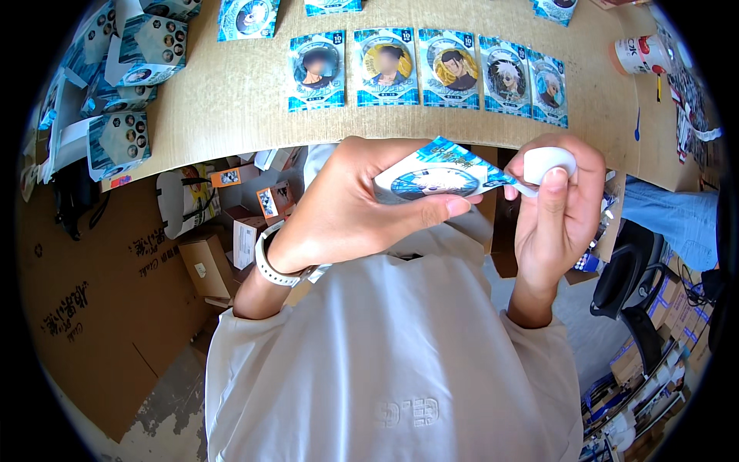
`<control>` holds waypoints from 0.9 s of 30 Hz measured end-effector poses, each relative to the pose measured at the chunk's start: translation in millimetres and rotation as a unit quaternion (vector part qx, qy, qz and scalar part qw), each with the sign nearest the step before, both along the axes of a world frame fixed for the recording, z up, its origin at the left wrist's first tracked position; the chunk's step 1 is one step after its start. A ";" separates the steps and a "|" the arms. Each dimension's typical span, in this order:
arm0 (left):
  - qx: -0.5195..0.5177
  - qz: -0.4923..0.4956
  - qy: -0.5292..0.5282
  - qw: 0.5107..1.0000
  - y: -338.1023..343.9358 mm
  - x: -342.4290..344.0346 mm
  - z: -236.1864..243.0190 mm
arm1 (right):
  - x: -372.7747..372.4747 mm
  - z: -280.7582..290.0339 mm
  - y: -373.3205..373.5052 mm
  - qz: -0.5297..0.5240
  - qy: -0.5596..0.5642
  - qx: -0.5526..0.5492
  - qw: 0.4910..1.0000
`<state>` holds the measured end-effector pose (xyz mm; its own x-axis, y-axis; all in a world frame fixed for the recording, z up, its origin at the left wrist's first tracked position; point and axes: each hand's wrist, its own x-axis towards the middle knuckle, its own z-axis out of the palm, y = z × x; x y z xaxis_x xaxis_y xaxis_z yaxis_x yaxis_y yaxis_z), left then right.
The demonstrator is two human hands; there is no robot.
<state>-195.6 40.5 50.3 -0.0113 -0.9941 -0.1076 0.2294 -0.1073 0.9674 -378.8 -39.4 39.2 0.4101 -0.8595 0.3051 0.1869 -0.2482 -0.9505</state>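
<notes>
My left hand (362, 215), a white watch on its wrist, grips a blue and white illustrated packet (431, 182) with a round character picture, held tilted in front of my chest, thumb along its lower edge. In my right hand (558, 223) a small white rounded piece (548, 162) is pinched under the thumb at the packet's right end; whether it is joined to the packet I cannot tell. Just beyond, a row of several similar picture packets (386, 68) lies on the wooden table (231, 115).
Blue printed boxes (115, 142) are stacked at the table's left. A cup (631, 54) stands at the right. Cardboard boxes (206, 266) lie below the table. A black chair (631, 262) and someone's jeans-clad leg (670, 223) are at my right.
</notes>
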 end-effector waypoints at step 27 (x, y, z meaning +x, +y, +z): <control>0.074 -0.051 -0.045 0.995 8.4 13.0 -2.9 | -21.8 14.8 -2.6 0.169 0.186 0.095 0.963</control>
